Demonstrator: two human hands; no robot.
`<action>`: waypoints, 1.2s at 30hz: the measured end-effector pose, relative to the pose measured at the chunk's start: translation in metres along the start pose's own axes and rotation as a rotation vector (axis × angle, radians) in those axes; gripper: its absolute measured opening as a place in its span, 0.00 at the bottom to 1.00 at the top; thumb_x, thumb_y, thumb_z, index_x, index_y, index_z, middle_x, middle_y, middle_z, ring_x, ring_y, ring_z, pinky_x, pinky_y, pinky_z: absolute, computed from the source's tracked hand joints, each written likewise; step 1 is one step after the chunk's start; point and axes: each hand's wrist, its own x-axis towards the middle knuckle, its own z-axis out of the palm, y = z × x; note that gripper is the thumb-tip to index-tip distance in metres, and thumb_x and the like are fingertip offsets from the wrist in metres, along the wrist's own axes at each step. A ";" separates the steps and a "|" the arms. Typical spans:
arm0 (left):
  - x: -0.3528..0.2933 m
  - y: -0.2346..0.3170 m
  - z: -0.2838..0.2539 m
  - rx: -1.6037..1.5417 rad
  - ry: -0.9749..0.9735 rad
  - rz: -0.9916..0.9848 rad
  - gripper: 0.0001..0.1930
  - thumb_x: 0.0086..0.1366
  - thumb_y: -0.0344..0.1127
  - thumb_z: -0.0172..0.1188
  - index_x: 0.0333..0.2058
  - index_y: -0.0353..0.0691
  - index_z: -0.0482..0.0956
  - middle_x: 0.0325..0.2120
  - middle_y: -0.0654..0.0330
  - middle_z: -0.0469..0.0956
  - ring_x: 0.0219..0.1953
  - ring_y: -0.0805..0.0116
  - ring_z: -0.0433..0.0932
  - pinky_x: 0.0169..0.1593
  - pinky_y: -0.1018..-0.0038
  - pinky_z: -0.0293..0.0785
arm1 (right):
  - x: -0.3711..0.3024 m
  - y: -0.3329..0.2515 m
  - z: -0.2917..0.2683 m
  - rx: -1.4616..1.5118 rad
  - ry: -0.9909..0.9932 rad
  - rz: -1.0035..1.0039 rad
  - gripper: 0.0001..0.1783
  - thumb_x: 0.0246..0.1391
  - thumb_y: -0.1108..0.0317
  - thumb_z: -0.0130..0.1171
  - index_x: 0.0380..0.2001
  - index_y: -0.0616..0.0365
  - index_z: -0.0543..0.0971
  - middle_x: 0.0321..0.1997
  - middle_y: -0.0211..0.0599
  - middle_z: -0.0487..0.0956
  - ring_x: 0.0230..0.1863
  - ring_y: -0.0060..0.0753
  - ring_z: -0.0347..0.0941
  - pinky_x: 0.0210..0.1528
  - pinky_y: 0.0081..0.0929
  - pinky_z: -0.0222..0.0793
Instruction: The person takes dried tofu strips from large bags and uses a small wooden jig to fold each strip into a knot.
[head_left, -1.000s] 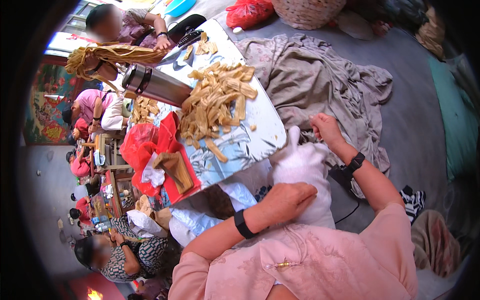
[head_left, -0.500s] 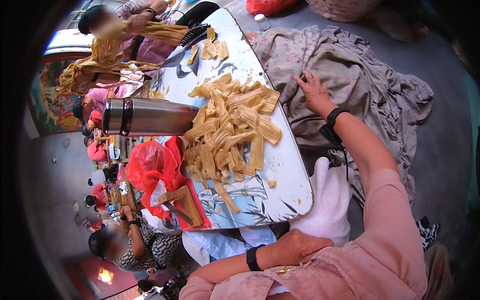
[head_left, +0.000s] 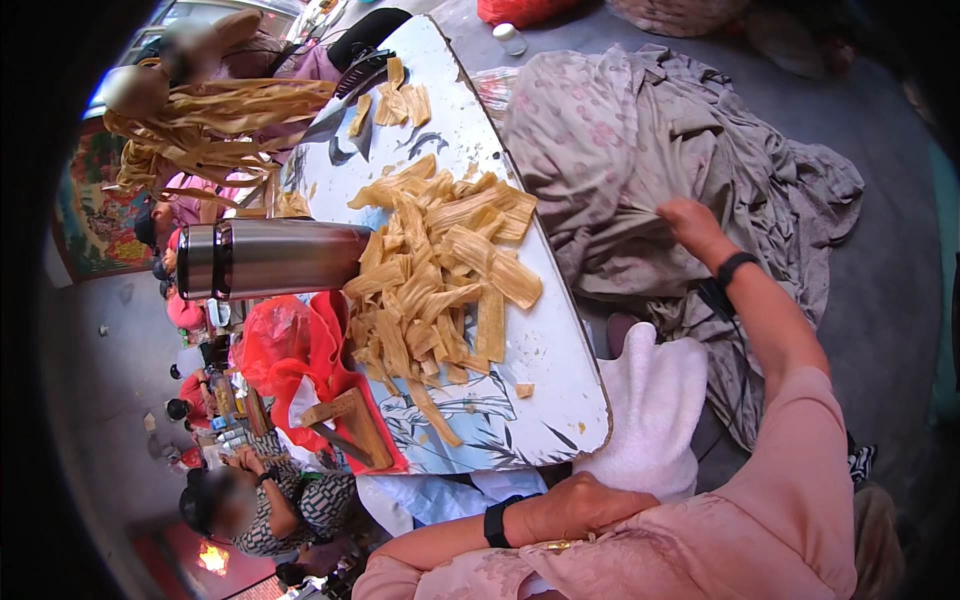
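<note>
The right hand (head_left: 695,230), its fingers drawn together, appeared clamped on a fold of the crumpled grey-beige cloth with faded pink flowers (head_left: 620,130); the cloth was heaped over the smooth grey floor (head_left: 840,140), beyond the right edge of the white table painted with dark leaves (head_left: 550,410); the left hand (head_left: 585,505), well apart from it, was curled before the pale pink patterned blouse (head_left: 690,530), and whether it held anything could not be told; near it was the fluffy white towel (head_left: 650,410); the table bore a pile of dry-looking tan strips (head_left: 430,270), with the cylindrical steel flask (head_left: 285,260) at its left; the cloth looked soft, limp and hardly fragile, light at one fold but probably heavy and dragging as a whole; a bunched fold or free edge, gathered deep in the fingers, seemed a firmer hold than a thin pinch.
</note>
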 end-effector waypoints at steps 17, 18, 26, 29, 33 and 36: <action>0.004 0.002 0.012 0.065 0.148 0.138 0.06 0.57 0.32 0.57 0.34 0.41 0.77 0.17 0.58 0.73 0.14 0.61 0.73 0.17 0.71 0.68 | -0.177 0.087 -0.080 -0.472 -0.004 0.391 0.13 0.45 0.74 0.48 0.37 0.58 0.74 0.36 0.47 0.75 0.40 0.49 0.72 0.42 0.41 0.68; 0.004 0.001 0.011 0.056 0.143 0.128 0.07 0.56 0.32 0.57 0.35 0.41 0.77 0.17 0.58 0.73 0.14 0.61 0.73 0.17 0.71 0.68 | -0.125 0.044 -0.074 -0.362 0.166 0.293 0.13 0.43 0.76 0.48 0.36 0.58 0.73 0.38 0.47 0.74 0.43 0.47 0.70 0.45 0.39 0.67; -0.012 -0.022 0.007 -0.038 -0.118 -0.015 0.20 0.59 0.36 0.51 0.51 0.43 0.70 0.35 0.57 0.78 0.32 0.62 0.79 0.34 0.73 0.74 | 0.067 -0.015 0.034 -0.375 0.454 -0.034 0.14 0.46 0.72 0.47 0.39 0.53 0.72 0.43 0.39 0.72 0.48 0.43 0.67 0.53 0.36 0.59; -0.013 -0.024 0.001 -0.020 -0.288 -0.127 0.21 0.59 0.38 0.51 0.52 0.46 0.68 0.34 0.58 0.75 0.33 0.61 0.77 0.33 0.72 0.72 | 0.087 -0.003 0.060 -0.323 0.339 0.049 0.08 0.47 0.71 0.45 0.31 0.50 0.73 0.41 0.36 0.73 0.43 0.43 0.69 0.50 0.38 0.60; -0.023 -0.039 0.015 0.030 -0.099 0.009 0.18 0.59 0.38 0.51 0.48 0.44 0.70 0.30 0.57 0.75 0.29 0.60 0.77 0.31 0.71 0.72 | 0.097 0.001 0.062 -0.130 0.037 0.180 0.07 0.48 0.63 0.48 0.26 0.50 0.74 0.35 0.40 0.76 0.37 0.47 0.70 0.42 0.41 0.64; -0.024 -0.040 0.015 0.093 -0.059 0.064 0.16 0.59 0.38 0.51 0.46 0.43 0.71 0.28 0.56 0.76 0.28 0.60 0.77 0.30 0.71 0.72 | 0.093 -0.001 0.051 -0.130 -0.058 0.185 0.15 0.49 0.53 0.50 0.28 0.54 0.75 0.31 0.45 0.77 0.38 0.50 0.72 0.38 0.44 0.67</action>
